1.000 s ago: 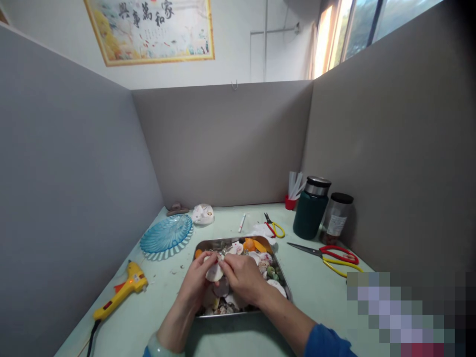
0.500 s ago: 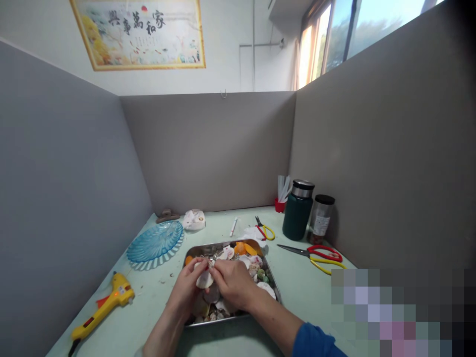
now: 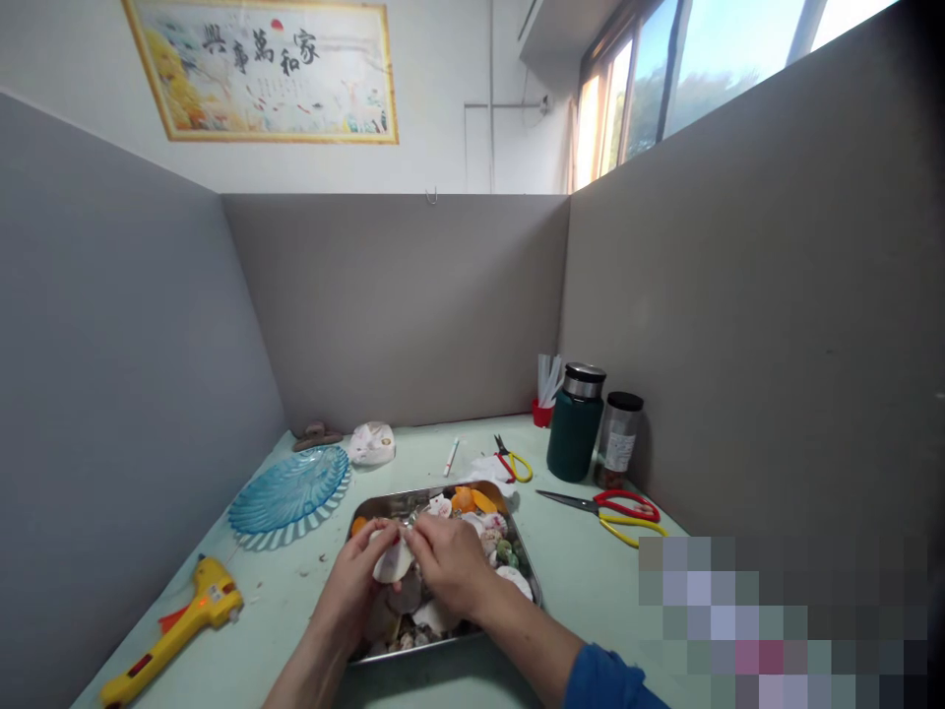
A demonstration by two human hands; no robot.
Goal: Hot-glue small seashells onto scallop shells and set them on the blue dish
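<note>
Pinching a white shell, the left hand hovers above a metal tray of shells; the right hand bunches at the white shell's edge, its grip hidden. Close fingerwork seems underway, calling next for steadiness.

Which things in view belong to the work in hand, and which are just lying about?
Part of the work:
pale shell-like piece, held in the left hand
right hand, at that piece's edge
metal tray of mixed pieces, beneath both hands

Untouched, apparently lying about:
yellow glue gun (possibly a tool for this)
blue dish
large scissors
green flask
black-lidded jar
</note>
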